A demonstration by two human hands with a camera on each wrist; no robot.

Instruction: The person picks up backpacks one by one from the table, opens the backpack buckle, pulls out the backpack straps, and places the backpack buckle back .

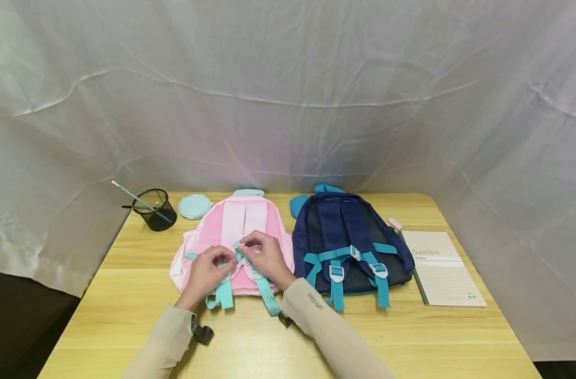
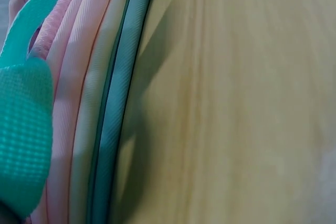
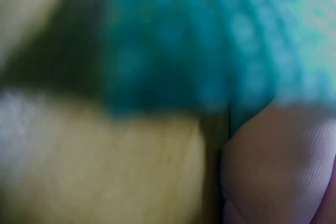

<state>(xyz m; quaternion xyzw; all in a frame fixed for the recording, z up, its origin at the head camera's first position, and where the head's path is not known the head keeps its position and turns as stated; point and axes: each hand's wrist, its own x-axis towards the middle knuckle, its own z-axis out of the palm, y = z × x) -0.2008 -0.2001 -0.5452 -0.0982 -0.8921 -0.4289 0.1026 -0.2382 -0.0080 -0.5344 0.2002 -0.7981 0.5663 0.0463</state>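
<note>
A pink child's backpack (image 1: 212, 226) lies straps-up on the wooden table, with teal webbing straps across its lower half. My right hand (image 1: 269, 255) pinches a short end of the teal chest strap (image 1: 238, 252) over the backpack's middle. Just left of it, my left hand (image 1: 206, 275) has thumb and forefinger together on the same strap, the contact partly hidden by the fingers. Teal strap ends (image 1: 267, 296) hang past the lower edge. Close up in the left wrist view are a teal strap (image 2: 26, 124) and the layered pink edge; blurred teal webbing (image 3: 173, 40) fills the right wrist view's top.
Right beside the pink one lies a navy backpack (image 1: 333, 226) with blue straps and white buckles. Farther right are a notebook (image 1: 442, 279) and a small pink eraser-like block (image 1: 395, 223). At left stands a black mesh pen cup (image 1: 161, 220), near a round light-blue pouch (image 1: 195, 206).
</note>
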